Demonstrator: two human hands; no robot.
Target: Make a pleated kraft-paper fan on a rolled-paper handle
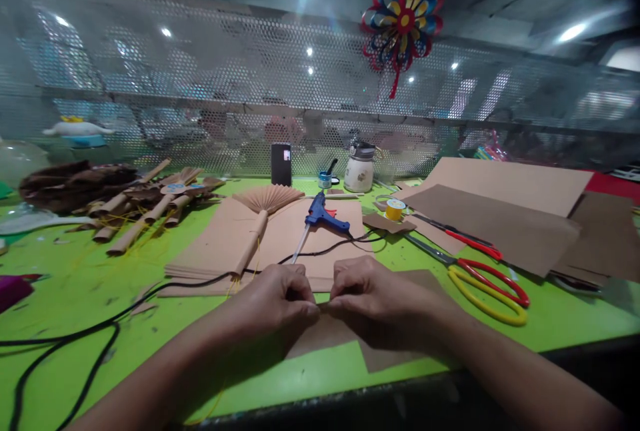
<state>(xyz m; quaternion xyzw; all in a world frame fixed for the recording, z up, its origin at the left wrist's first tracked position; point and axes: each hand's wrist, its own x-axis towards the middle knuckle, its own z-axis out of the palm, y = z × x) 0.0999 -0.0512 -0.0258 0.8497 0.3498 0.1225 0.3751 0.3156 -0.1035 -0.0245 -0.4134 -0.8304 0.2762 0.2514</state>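
Near the table's front edge, my left hand [285, 294] and my right hand [367, 291] face each other with curled fingers. Both pinch the far edge of a small sheet of brown paper [325, 336], thumbs on the near side. Another piece of brown paper [383, 354] lies under my right forearm. Just beyond my hands is a stack of brown paper sheets [205, 244]. On that stack rest a folded paper fan [255, 234] with a rolled handle and a blue glue gun [323, 214] with its black cord. My palms and part of the held paper are hidden.
Scissors with red and yellow handles [487, 284] lie at the right, beside a second pair with red handles [475, 241]. Large brown sheets [495, 218] cover the far right. Finished paper fans [155, 208] pile up at the left. A black cord [125, 311] crosses the green table [250, 378].
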